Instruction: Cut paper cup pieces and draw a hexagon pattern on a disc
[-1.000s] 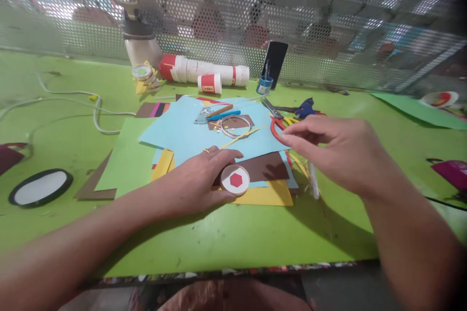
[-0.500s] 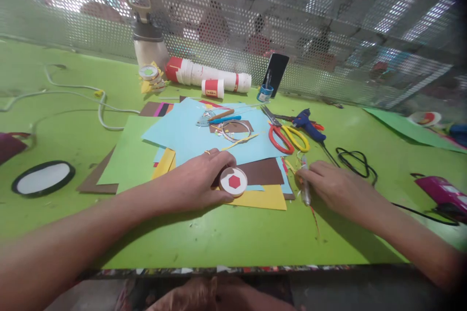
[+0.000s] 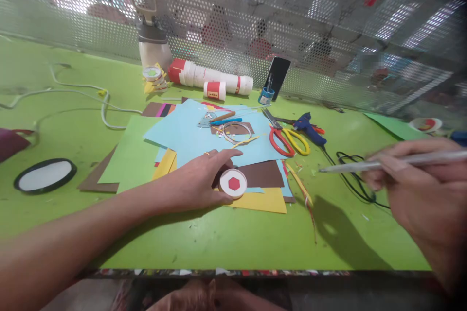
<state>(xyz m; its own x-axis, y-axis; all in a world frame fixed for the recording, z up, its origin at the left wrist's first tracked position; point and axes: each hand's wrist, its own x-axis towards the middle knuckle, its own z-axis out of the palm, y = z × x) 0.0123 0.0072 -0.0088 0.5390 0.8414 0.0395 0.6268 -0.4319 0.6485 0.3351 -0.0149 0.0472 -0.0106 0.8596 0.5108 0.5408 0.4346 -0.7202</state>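
Observation:
My left hand [image 3: 207, 177] grips the left edge of a round white disc [image 3: 225, 181] with a red hexagon at its centre. The thumb lies along its lower edge and the index finger is lifted above it. Under the disc is a pile of coloured paper [image 3: 268, 173], with brown and yellow pieces showing. Held above the table at the right, a slim silver-grey pen [image 3: 350, 167] is in my right hand [image 3: 412, 189], its tip pointing left. Thin yellow strips [image 3: 299, 182] lie on the table between the two hands.
Scissors [image 3: 280, 141] with red and yellow handles and a blue glue gun [image 3: 308, 129] lie right of the paper. Behind stand a bottle [image 3: 153, 51], a white-and-red tube [image 3: 215, 77] and a phone [image 3: 278, 75]. A black cable [image 3: 350, 187] curls near my right hand.
My right hand has picked the pen up off the table and moved right and upward, nearer the camera. My left index finger has straightened; the disc has stayed in place.

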